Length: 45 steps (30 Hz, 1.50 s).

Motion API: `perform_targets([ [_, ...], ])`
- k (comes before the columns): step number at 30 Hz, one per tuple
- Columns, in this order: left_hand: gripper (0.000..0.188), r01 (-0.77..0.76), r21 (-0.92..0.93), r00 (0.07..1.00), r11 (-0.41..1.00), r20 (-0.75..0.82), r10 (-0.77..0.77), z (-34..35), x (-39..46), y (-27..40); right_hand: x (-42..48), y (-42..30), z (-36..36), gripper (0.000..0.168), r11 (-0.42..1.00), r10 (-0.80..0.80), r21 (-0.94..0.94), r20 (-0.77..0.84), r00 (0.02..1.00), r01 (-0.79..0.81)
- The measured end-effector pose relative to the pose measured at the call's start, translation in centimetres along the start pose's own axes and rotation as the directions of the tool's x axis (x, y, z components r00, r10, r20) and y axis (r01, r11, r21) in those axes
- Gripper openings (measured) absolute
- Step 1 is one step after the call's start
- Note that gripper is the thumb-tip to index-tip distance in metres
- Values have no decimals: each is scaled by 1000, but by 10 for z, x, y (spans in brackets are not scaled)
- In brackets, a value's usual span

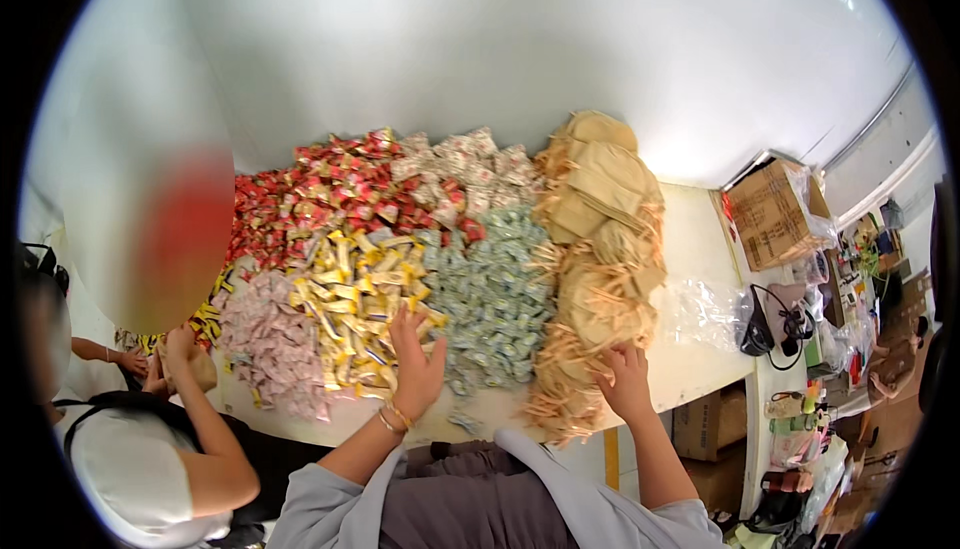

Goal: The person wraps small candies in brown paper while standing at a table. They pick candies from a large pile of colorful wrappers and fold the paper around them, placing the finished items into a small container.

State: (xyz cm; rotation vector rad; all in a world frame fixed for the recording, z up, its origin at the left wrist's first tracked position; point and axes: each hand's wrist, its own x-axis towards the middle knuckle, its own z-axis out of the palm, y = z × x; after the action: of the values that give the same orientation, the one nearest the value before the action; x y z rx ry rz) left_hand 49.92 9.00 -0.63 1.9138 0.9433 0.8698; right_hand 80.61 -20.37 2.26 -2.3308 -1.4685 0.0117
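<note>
My left hand (418,369), a bracelet on its wrist, is over the near edge of a heap of yellow-and-white wrapped packets (349,286). Its thumb and fingers are spread, and I see nothing held. To its right lies a heap of pale green wrapped packets (487,294). My right hand (626,384) is at the near right side of a long pile of tan drawstring cloth bags (604,301). Its fingers are bent and apart over the bags; whether the fingertips touch them is unclear. Orange-tan cords stick out along both sides of the pile.
Red packets (337,181) and white printed packets (465,159) are heaped toward the wall; pink packets (270,339) lie left. A co-worker (135,459) on my left holds a tan bag (191,369). Clear plastic (705,309), a cardboard box (776,211) and a black bag (757,331) are right.
</note>
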Motion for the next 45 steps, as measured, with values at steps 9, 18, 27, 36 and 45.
perform_targets([
  [9, 33, 114, -168, 936, 979, 349, -49, 177, -97, 104, 98, 146, -65, 33, 997, -37, 48, -302, 953, 54],
  [18, 33, 413, -255, 879, 874, 365, -309, 163, -131, 99, 156, 237, -67, 17, 932, -336, 104, -106, 936, 346],
  [27, 32, 403, -309, 899, 861, 308, -310, 146, -157, 121, 191, 246, -103, 27, 776, -44, 631, 49, 998, 4],
  [36, 43, 190, -730, 970, 657, 244, -9, 106, -146, 233, 96, 10, -175, 20, 412, -349, 890, -42, 936, 193],
  [45, 62, 446, -387, 880, 807, 27, -473, 79, -193, 207, 27, -81, -79, 34, 260, -687, 939, 343, 641, -223],
])
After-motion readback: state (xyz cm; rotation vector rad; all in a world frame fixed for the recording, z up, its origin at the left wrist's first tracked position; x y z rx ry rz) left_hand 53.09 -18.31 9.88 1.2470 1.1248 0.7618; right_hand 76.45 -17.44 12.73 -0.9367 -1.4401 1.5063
